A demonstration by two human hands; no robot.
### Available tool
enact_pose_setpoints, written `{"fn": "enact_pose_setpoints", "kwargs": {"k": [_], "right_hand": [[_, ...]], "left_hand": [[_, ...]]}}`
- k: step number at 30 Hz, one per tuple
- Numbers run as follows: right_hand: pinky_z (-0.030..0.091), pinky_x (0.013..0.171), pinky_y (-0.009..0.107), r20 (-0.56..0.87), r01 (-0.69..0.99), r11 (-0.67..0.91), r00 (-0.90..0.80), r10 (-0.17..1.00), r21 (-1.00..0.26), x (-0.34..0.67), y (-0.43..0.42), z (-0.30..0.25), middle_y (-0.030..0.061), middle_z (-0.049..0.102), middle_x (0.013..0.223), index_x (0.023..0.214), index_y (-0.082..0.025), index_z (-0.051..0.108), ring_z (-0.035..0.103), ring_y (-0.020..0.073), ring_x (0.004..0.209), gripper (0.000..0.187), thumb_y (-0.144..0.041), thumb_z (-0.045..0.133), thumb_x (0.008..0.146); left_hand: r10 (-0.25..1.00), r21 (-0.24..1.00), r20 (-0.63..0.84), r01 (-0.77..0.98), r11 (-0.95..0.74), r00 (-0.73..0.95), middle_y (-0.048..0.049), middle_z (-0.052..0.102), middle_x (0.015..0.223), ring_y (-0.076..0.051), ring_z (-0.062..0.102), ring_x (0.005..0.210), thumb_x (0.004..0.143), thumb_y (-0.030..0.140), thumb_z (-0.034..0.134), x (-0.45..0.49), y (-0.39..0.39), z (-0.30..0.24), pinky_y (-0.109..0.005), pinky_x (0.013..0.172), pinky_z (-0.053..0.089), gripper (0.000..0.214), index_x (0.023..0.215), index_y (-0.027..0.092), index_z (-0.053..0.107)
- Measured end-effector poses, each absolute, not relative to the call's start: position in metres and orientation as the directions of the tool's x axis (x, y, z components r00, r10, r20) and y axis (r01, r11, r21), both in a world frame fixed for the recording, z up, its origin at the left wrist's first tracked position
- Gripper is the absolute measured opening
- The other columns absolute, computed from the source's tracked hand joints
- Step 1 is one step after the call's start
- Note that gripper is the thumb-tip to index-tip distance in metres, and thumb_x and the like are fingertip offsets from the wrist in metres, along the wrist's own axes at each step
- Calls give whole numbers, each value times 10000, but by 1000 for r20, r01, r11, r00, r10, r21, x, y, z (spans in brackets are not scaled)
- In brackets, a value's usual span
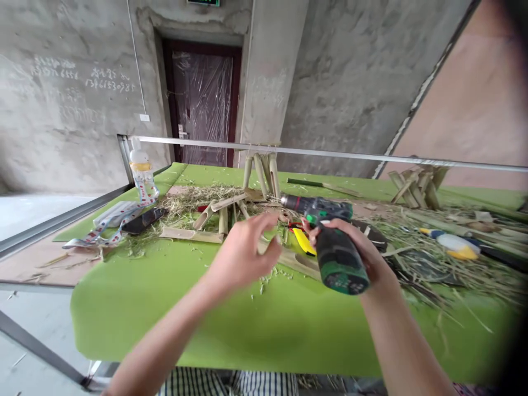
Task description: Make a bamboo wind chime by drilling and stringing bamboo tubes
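Observation:
In my right hand (365, 245) is a green and black cordless drill (342, 253), held by the grip with its chuck pointing left and away. My left hand (245, 247) hovers over the front half of the table, its curled fingers apart from the thumb and nothing visible between them. Just beyond it lie several cut bamboo pieces (223, 220), some hollowed out. A split bamboo length (303, 263) lies between my two hands, partly hidden. Close to the drill is a yellow-handled tool (304, 242) whose kind I cannot make out.
A green mat (165, 308) covers the table. Straw (193, 201) is scattered over it. Hanging bamboo tubes (264, 170) stand out at the back. A bottle (143, 176) and black phone (144, 221) are at left, a white-and-yellow handle (456, 246) at right. A metal rail (330, 155) runs behind.

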State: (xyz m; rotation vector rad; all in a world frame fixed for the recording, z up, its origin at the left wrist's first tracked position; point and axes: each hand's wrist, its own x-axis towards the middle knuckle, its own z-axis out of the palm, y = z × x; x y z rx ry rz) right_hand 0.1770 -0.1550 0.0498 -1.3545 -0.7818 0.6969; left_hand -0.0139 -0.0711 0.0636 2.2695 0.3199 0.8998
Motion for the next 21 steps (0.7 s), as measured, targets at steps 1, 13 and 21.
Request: {"fn": "enact_pose_setpoints", "kwargs": {"k": [1, 13, 21], "right_hand": [[554, 559, 342, -17, -89, 46, 605, 796, -995, 181, -157, 48, 68, 666, 679, 789, -182, 583, 648, 215, 637, 138, -292, 563, 707], [523, 487, 376, -355, -162, -326, 599, 717, -931, 214, -169, 66, 53, 663, 634, 775, -210, 582, 611, 225, 519, 193, -311, 638, 620], [518, 503, 353, -457, -41, -519, 535, 711, -854, 213, -160, 74, 75, 671, 666, 818, -212, 590, 633, 236, 571, 257, -313, 666, 595]], "left_hand": [[476, 597, 526, 93, -797, 705, -134, 598, 1039, -228, 557, 979, 767, 159, 417, -12, -75, 48, -425, 834, 488, 389, 1137, 121, 532], [-38, 221, 297, -107, -969, 954, -58, 638, 1045, -196, 555, 1076, 823, 142, 518, 42, -51, -23, -497, 1129, 158, 233, 1030, 190, 616], [-115, 607, 248, -247, -755, 962, -43, 605, 1193, -216, 375, 1288, 707, -4, 463, -12, -2, 3, -496, 1102, 260, 384, 962, 196, 669]]}}
